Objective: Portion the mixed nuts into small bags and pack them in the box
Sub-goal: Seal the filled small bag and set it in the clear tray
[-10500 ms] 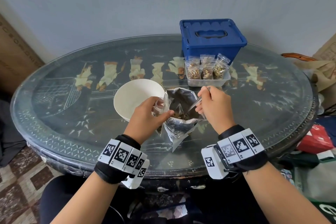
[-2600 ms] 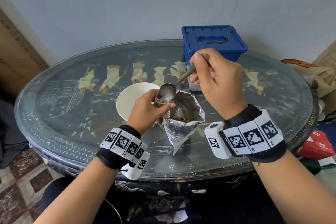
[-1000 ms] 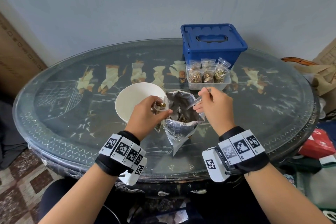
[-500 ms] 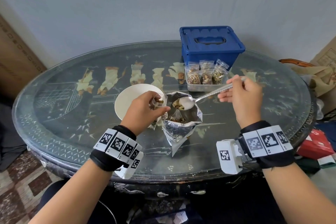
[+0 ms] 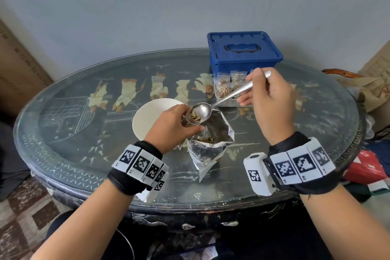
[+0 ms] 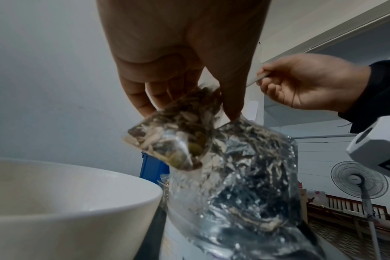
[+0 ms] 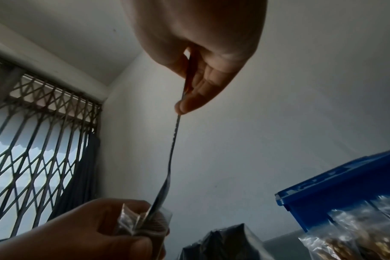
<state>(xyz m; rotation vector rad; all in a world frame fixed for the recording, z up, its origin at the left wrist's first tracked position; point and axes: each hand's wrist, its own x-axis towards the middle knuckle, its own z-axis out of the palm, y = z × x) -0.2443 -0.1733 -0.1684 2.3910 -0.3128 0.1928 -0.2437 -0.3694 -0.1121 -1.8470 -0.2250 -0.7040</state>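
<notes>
My left hand (image 5: 175, 124) pinches a small clear bag (image 6: 174, 139) of mixed nuts and seeds by its open top, just above the foil pouch (image 5: 211, 145) of nuts standing mid-table. My right hand (image 5: 268, 101) grips the handle of a metal spoon (image 5: 223, 99), raised to the right. The spoon's bowl is tipped into the small bag's mouth, and nuts lie at its lower edge. In the right wrist view the spoon (image 7: 174, 149) runs down edge-on into the bag (image 7: 140, 223). Filled small bags (image 5: 223, 88) stand in a clear tray in front of the shut blue box (image 5: 242, 53).
A white bowl (image 5: 147, 120) stands left of the pouch, close to my left hand. The round glass-topped table (image 5: 84, 143) has bare room at the left and front. Bags and clutter (image 5: 367, 169) lie off its right edge. A wall stands behind.
The spoon rose out of the foil pouch loaded with nuts, and its bowl has swung left into the small bag's mouth. My left hand kept holding the bag in place.
</notes>
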